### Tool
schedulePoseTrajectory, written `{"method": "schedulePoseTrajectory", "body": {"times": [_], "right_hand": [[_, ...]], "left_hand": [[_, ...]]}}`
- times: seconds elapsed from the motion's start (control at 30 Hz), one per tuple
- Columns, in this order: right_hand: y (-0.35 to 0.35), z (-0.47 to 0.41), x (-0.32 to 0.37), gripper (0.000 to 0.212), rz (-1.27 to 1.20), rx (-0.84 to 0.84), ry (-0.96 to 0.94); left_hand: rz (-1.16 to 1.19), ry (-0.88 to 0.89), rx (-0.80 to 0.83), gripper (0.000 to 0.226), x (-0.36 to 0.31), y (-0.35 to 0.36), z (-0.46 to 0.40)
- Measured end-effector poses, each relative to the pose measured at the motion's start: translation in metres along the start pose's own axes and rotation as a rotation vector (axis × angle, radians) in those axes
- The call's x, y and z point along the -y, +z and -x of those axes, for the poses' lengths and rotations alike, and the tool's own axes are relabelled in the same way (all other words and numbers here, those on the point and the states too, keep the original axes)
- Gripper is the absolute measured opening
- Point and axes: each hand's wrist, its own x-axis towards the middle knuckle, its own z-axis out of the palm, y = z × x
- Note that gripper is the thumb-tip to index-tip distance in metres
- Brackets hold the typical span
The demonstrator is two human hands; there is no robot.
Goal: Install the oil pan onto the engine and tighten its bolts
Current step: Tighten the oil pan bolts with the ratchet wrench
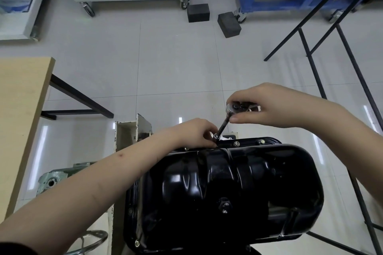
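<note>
On the far flange of the pan (pixel 228 188), left hand (pixel 194 132) pinches the socket (pixel 216 136); right hand (pixel 267 105) grips the ratchet (pixel 233 108), extension tilted up-right.

Pretty bright in here, even overhead light. You can see the ceiling strips mirrored as white streaks on the glossy floor tiles (pixel 176 64), and the black oil pan (pixel 228 188) throws soft highlights along its ribs. Shadows are weak and fuzzy. The wide lens bends things hard near the edges, the black rack legs (pixel 350 51) lean. Slightly soft overall, corners mushiest.
</note>
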Motion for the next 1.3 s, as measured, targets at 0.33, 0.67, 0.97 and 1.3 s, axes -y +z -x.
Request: {"method": "schedulePoseTrajectory", "body": {"times": [0.33,0.67,0.97,1.3], "right_hand": [[0.003,0.009,0.016,0.021,0.293,0.099,-0.129],[0.020,0.017,0.024,0.042,0.341,-0.039,0.071],[0.009,0.001,0.022,0.024,0.390,-0.001,-0.005],[-0.004,-0.005,0.020,0.015,0.401,0.045,-0.130]], "left_hand": [[-0.105,0.001,-0.002,0.004,-0.004,0.001,-0.006],[-0.190,0.016,-0.006,0.011,-0.006,0.006,-0.007],[-0.064,0.027,-0.045,0.030,-0.017,-0.005,0.007],[-0.237,0.024,0.025,0.030,-0.027,-0.009,0.006]]}}
